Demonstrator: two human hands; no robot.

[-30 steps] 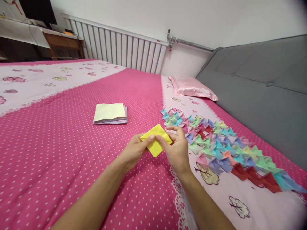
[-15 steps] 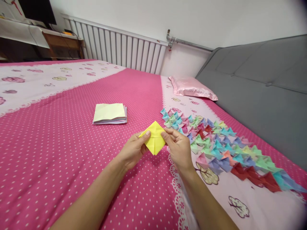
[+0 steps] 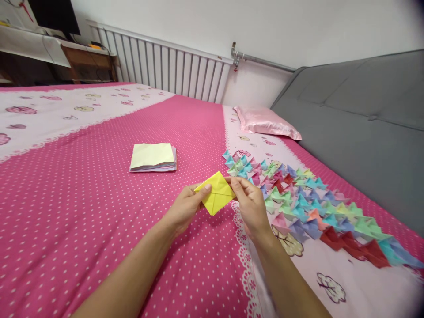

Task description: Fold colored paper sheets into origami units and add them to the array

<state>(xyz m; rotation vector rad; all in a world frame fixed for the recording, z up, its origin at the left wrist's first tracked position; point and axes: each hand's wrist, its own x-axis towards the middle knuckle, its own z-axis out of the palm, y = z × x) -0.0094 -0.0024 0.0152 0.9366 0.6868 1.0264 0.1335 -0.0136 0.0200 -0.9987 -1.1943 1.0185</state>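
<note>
A folded yellow paper square [image 3: 217, 198], turned corner-down with crease lines across its face, is held up above the bed. My left hand [image 3: 187, 205] pinches its left corner, thumb on the front and fingers behind. At the right corner is my right hand [image 3: 251, 203], closed, with its thumb by the edge and fingertips reaching behind the paper; the back of the paper is hidden. A stack of paper sheets [image 3: 152, 155], pale yellow on top, lies beyond my left hand. Many folded paper boats [image 3: 301, 201] in mixed colours stand in rows to the right.
The bed has a pink dotted cover [image 3: 99, 212] with white printed bands. A pink pillow [image 3: 266, 123] rests near the grey headboard [image 3: 361, 119]. Along the back wall runs a white radiator [image 3: 159, 57]; a desk [image 3: 88, 59] with a monitor [image 3: 54, 17] stands at far left.
The yellow paper has tilted and shifted slightly right and down. My right thumb has moved off its front face toward the edge; my left hand keeps its pinch.
</note>
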